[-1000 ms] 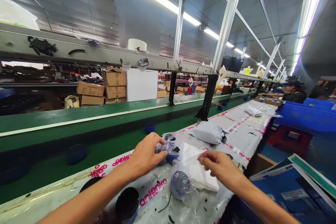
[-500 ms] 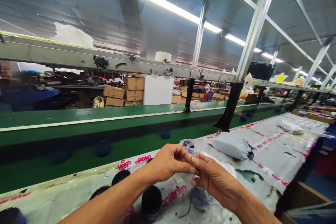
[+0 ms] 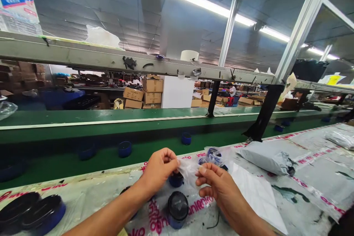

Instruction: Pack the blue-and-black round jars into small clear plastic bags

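Low over the bench, my left hand (image 3: 162, 167) pinches one side of a thin clear plastic bag (image 3: 188, 169). My right hand (image 3: 214, 182) has its thumb and forefinger at the bag's other side, with the remaining fingers curled loosely. The bag looks flat, with no item visible in it. Just below it stands a dark blue round container with a black top (image 3: 177, 206), and another blue container (image 3: 176, 180) is partly hidden behind my left hand. Beyond my right hand lie blue pieces in clear plastic (image 3: 211, 156).
White sheets (image 3: 256, 195) and a grey plastic packet (image 3: 267, 158) lie to the right. More black-topped blue containers (image 3: 45, 214) sit at left. Blue round pieces (image 3: 125, 149) rest on the green conveyor (image 3: 155, 143). A metal shelf rail (image 3: 166, 65) crosses above it.
My hands have moved apart, spreading the clear bag between them. The view has turned left, bringing a labelled bottle and more black-topped containers into sight.
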Demonstrator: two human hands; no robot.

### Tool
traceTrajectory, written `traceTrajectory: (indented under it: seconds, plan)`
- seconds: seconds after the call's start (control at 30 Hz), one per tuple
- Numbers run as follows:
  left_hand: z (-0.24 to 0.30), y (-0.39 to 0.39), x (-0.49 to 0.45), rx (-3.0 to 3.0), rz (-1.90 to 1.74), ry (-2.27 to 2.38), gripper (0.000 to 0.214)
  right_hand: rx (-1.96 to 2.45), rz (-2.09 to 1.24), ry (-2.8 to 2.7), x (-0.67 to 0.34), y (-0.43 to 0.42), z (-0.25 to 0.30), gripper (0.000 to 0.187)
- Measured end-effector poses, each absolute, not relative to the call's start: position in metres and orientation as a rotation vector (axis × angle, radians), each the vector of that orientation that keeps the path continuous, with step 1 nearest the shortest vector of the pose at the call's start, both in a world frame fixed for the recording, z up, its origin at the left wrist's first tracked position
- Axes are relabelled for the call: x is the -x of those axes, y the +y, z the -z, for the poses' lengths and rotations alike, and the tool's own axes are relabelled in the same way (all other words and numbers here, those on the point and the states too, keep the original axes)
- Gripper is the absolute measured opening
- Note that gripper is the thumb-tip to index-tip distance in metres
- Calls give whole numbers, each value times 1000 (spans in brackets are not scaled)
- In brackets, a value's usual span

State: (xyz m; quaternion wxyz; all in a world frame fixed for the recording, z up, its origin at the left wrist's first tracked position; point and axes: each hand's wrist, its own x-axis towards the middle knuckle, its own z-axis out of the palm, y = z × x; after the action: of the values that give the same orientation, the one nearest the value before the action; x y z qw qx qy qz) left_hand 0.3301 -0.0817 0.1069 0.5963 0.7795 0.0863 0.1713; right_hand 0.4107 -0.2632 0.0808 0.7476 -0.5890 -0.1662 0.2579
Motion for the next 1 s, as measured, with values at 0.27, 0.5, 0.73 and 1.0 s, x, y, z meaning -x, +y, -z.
traceTrajectory:
  seconds: [0.27, 0.5, 0.73, 1.0]
  plan:
    - [-103, -70, -308, -2525, -573, 37, 26, 1795, 219, -972, -410, -255, -59, 11]
    - [-76, -83, -296, -3004, -466, -70, 20, 1943, 865, -1554, -401, -260, -34, 24]
    - [-63, -78, -278, -3065, -482, -137, 21, 1939, 675, -1513, -393, -270, -20, 25]
    - [-53, -73, -269, -3007, -823, -505, 23, 1772, 847, -1617, -390, -279, -10, 22]
